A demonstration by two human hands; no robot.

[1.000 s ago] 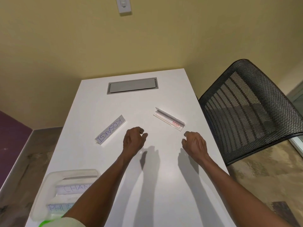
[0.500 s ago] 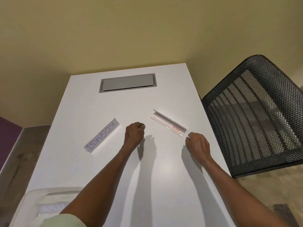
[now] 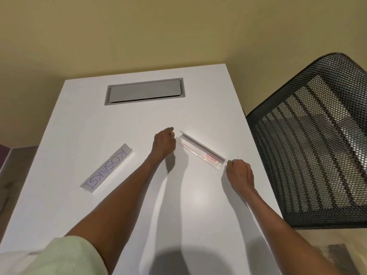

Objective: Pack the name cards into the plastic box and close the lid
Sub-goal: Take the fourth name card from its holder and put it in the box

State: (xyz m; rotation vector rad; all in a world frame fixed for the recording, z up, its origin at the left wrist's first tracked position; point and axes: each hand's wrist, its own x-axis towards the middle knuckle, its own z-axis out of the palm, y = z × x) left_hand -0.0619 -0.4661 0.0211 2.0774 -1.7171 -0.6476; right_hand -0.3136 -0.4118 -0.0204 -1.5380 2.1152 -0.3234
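A clear name card holder [image 3: 200, 150] with a small red label lies slanted on the white table [image 3: 190, 203], right of centre. My left hand [image 3: 163, 143] hovers with curled fingers at its left end, fingertips just short of it. At the holder's right end sits my right hand [image 3: 240, 173], fingers curled under and holding nothing. A second name card [image 3: 107, 168], lettered KOSAKSI, lies slanted further left, apart from both hands. The plastic box is out of view.
A grey cable hatch [image 3: 145, 93] is set into the table's far end. A black mesh chair [image 3: 309, 145] stands close against the table's right edge. The yellow wall lies just beyond the table. My pale green sleeve [image 3: 65, 257] fills the lower left.
Both hands moved forward to the two ends of the clear holder. The view tilted up and right, so the plastic box at the lower left dropped out of sight.
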